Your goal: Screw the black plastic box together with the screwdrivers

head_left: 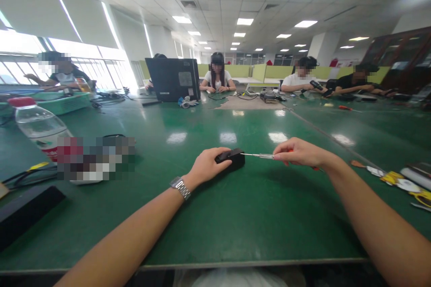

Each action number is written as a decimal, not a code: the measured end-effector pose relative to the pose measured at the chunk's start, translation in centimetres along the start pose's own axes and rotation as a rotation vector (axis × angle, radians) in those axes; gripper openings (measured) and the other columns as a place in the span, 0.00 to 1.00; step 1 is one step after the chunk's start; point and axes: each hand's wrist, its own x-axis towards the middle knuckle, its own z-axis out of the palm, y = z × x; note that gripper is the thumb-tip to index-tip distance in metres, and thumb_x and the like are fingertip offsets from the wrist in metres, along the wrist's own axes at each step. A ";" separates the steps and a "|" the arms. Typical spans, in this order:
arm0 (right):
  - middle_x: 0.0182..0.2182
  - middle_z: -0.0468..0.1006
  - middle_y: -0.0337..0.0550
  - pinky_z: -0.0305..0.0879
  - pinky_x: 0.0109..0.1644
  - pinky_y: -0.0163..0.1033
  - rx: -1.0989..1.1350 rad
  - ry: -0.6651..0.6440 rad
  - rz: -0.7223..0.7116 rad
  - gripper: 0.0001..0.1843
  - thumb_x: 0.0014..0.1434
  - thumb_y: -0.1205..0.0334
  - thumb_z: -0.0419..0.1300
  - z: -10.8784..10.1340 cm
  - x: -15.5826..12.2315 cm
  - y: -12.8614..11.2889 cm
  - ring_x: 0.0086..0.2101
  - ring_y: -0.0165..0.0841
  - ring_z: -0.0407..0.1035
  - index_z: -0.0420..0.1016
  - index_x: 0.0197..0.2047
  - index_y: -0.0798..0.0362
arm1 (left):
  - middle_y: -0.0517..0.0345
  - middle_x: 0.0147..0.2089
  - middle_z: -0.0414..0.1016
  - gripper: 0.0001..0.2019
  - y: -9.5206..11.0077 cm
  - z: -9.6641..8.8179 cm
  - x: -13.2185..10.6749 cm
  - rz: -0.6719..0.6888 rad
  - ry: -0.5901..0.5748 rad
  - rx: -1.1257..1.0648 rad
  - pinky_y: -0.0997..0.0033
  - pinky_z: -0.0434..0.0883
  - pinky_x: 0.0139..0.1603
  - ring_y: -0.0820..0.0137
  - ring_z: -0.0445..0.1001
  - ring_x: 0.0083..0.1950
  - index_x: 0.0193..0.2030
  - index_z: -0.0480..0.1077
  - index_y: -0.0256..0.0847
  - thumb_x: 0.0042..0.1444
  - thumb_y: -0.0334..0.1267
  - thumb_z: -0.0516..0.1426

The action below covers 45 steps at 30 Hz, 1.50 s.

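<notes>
The left hand (206, 167) had its fingers clamped on the box (234, 160) on the worktop (235, 219), the right hand (299, 152) on the screwdriver (259, 156) touching its side; pressing the box flat and holding the shaft straight seemed wisest.

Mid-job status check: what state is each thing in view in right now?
Small black plastic device: flat on the green table, gripped by the left hand.
Thin metal-shaft screwdriver: level, held in the right hand, tip at the device.
Clear plastic bottle with red cap: capped.
Black laptop: open, back towards the camera.
</notes>
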 end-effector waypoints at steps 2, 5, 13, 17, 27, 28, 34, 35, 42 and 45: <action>0.22 0.71 0.40 0.55 0.27 0.34 -0.040 0.021 -0.019 0.22 0.53 0.44 0.58 0.5 0.2 0.0 0.23 0.27 0.60 0.77 0.32 0.58 | 0.54 0.51 0.76 0.18 0.1 0.0 0.0 -0.002 -0.005 -0.006 0.64 0.69 0.52 0.61 0.74 0.49 0.54 0.71 0.43 0.58 0.44 0.56; 0.22 0.72 0.41 0.56 0.28 0.34 -0.055 0.050 -0.024 0.23 0.53 0.45 0.57 0.9 0.7 0.2 0.25 0.29 0.62 0.78 0.34 0.58 | 0.54 0.50 0.77 0.18 0.2 0.1 0.0 0.018 -0.014 -0.003 0.65 0.69 0.52 0.62 0.74 0.48 0.54 0.71 0.43 0.59 0.44 0.56; 0.22 0.71 0.41 0.57 0.28 0.34 -0.086 0.092 -0.018 0.23 0.52 0.44 0.58 1.3 0.9 -0.2 0.25 0.30 0.62 0.78 0.33 0.57 | 0.55 0.47 0.77 0.18 0.7 0.5 0.1 0.040 0.002 0.017 0.66 0.69 0.50 0.62 0.74 0.46 0.54 0.71 0.45 0.58 0.44 0.57; 0.23 0.73 0.42 0.56 0.29 0.35 -0.113 0.146 -0.038 0.23 0.51 0.45 0.58 1.6 0.8 -0.7 0.26 0.30 0.62 0.79 0.33 0.58 | 0.55 0.46 0.77 0.18 1.1 0.3 0.1 0.029 0.004 0.076 0.66 0.69 0.49 0.62 0.74 0.45 0.54 0.71 0.46 0.57 0.44 0.57; 0.21 0.74 0.41 0.53 0.28 0.35 -0.444 0.212 -0.090 0.20 0.55 0.47 0.56 3.3 1.0 -1.8 0.24 0.30 0.63 0.77 0.27 0.55 | 0.57 0.45 0.76 0.18 1.9 0.4 -0.3 -0.025 0.027 0.235 0.67 0.69 0.46 0.62 0.74 0.45 0.54 0.69 0.50 0.56 0.47 0.57; 0.21 0.74 0.41 0.52 0.28 0.35 -0.477 0.192 -0.084 0.19 0.56 0.47 0.56 3.8 1.2 -1.9 0.24 0.30 0.63 0.76 0.27 0.55 | 0.57 0.45 0.76 0.19 1.8 0.5 -0.4 -0.026 0.028 0.230 0.67 0.69 0.46 0.61 0.74 0.45 0.54 0.68 0.50 0.56 0.47 0.58; 0.26 0.75 0.42 0.48 0.28 0.34 -0.651 0.109 -0.073 0.14 0.57 0.51 0.55 8.1 2.3 -2.7 0.26 0.32 0.65 0.72 0.30 0.52 | 0.53 0.54 0.72 0.27 1.9 1.0 -0.6 0.020 0.020 0.192 0.63 0.69 0.52 0.58 0.73 0.51 0.61 0.60 0.47 0.55 0.46 0.59; 0.26 0.75 0.42 0.48 0.28 0.35 -0.665 0.111 -0.077 0.13 0.57 0.51 0.55 8.7 2.4 -2.8 0.26 0.32 0.65 0.71 0.31 0.51 | 0.53 0.56 0.71 0.28 1.9 0.9 -0.6 0.021 0.019 0.193 0.62 0.68 0.53 0.57 0.72 0.52 0.62 0.59 0.47 0.55 0.46 0.59; 0.27 0.74 0.41 0.47 0.28 0.34 -0.636 0.120 -0.064 0.13 0.58 0.50 0.55 9.6 2.6 -2.6 0.26 0.32 0.65 0.68 0.31 0.51 | 0.51 0.58 0.70 0.33 1.6 0.8 -0.5 0.006 -0.011 0.189 0.61 0.68 0.53 0.55 0.72 0.54 0.66 0.54 0.47 0.55 0.48 0.59; 0.27 0.74 0.41 0.47 0.28 0.34 -0.618 0.126 -0.066 0.13 0.58 0.49 0.55 9.6 2.5 -2.5 0.26 0.32 0.65 0.68 0.31 0.51 | 0.51 0.58 0.69 0.35 1.5 0.8 -0.6 0.000 -0.010 0.189 0.61 0.68 0.53 0.55 0.71 0.54 0.67 0.52 0.48 0.55 0.48 0.59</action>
